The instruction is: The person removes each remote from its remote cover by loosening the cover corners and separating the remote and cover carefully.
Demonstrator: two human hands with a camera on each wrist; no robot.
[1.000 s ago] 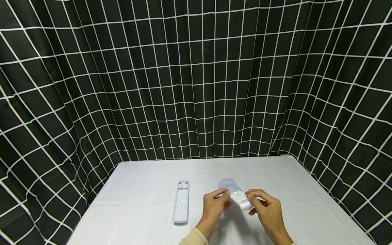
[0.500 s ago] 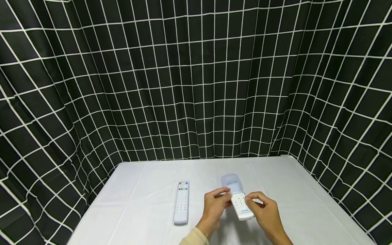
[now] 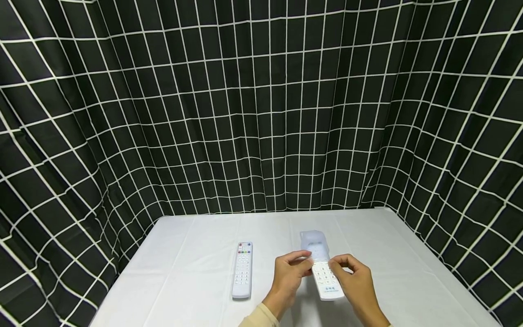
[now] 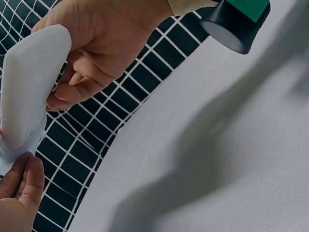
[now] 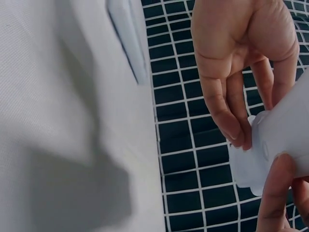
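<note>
Both hands hold a white remote control [image 3: 328,282] above the table, keypad toward the head camera. Its far end sits inside a translucent, soft-looking cover [image 3: 314,240] that extends beyond it, away from the person. With thumb and fingers, my left hand [image 3: 287,278] pinches the left side where the cover meets the remote. My right hand [image 3: 354,280] pinches the opposite edge at about the same height. The near half of the remote, with number keys and blue lettering, is bare. In the right wrist view the cover's loose end [image 5: 245,166] looks wavy.
A second remote control [image 3: 242,272] lies to the left on the white-clothed table [image 3: 180,272], its coloured keys at the far end. Behind the table and along both sides hangs a black curtain [image 3: 269,113] with a white grid.
The remote has turned from slanting to nearly straight, its near end coming toward the person and showing more keys. The cover's far end has shifted right and away. Both hands keep their pinch.
</note>
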